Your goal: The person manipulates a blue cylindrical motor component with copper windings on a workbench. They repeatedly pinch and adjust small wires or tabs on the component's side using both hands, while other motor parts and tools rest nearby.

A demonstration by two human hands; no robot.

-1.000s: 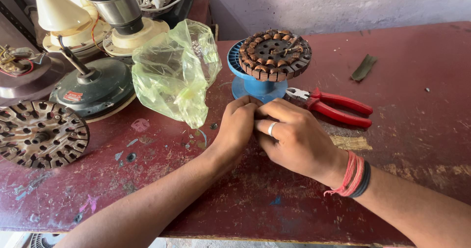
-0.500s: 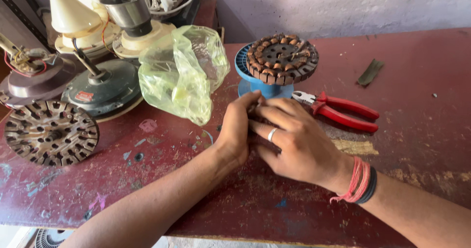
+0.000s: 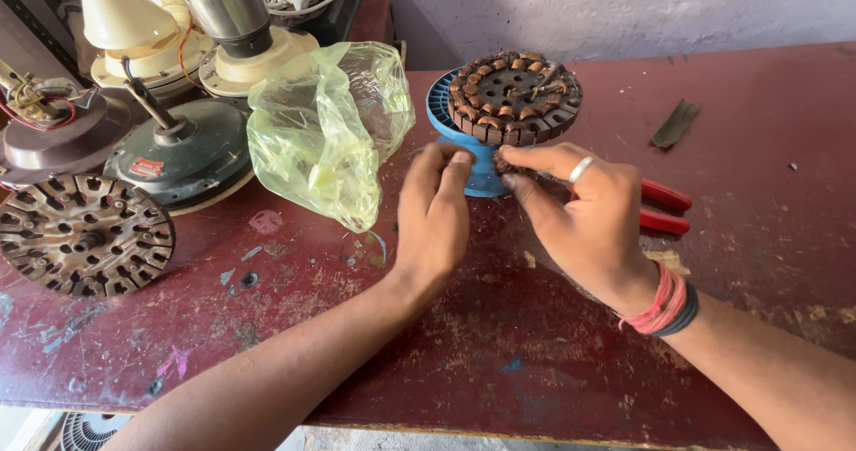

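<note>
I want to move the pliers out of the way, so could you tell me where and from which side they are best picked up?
Probably by the two red handles, coming from the right and above. They lie flat on the red table and stick out clear to the right, while the jaw end is hidden under the right hand, next to the blue stand with the wound stator.

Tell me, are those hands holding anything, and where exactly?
Both the left hand and the right hand pinch at the near lower edge of the copper-wound stator on its blue stand. What the fingertips grip there cannot be told.
</note>
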